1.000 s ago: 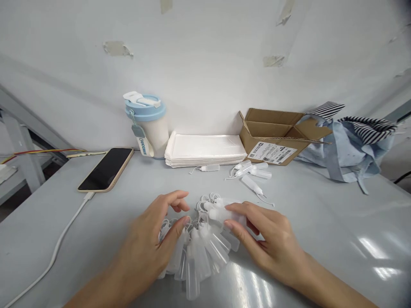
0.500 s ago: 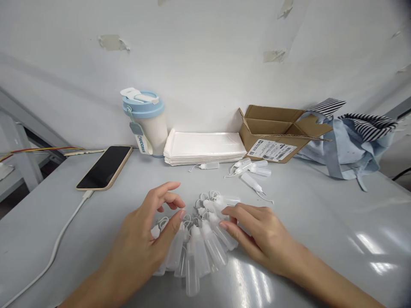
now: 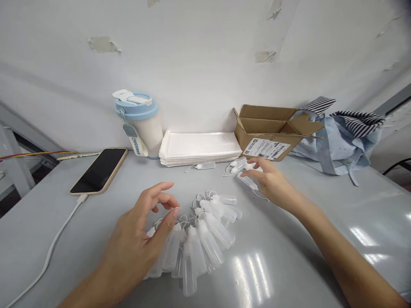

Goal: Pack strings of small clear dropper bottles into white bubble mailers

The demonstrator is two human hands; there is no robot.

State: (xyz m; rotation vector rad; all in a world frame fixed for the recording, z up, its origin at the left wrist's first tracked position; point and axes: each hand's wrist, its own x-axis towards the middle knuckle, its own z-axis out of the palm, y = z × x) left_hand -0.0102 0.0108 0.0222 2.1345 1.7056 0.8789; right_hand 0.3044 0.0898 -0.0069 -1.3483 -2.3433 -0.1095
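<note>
Nearest the camera, the left hand (image 3: 138, 244) is hovering half-curled over a fan of small translucent dropper bottles (image 3: 199, 244). Its thumb is resting at their capped ends and its fingers are lifted, gripping nothing. The fan is lying flat on the grey desk (image 3: 102, 205), with the nozzles and looped cap tethers pointing away from the person.

Further out, the right hand (image 3: 271, 182) is extending over a few loose bottles (image 3: 244, 167) scattered in front of a cardboard box (image 3: 272, 132). Its fingers are spread and touching them but are not closed around any; one bottle is lying just under the palm.

These bottles are looking empty, so probably very light, with thin squeezable walls and a smooth skin that is likely to slide or roll on the glossy desk. The barrel is looking like the safest place to pinch, not the fine nozzle or the flimsy tether.

Against the wall, a stack of white bags (image 3: 201, 147) is sitting between the box and a blue-lidded cup (image 3: 141, 124). A phone (image 3: 99, 170) is charging to the left, and a cloth bag (image 3: 340, 137) is slumping at the far right.
</note>
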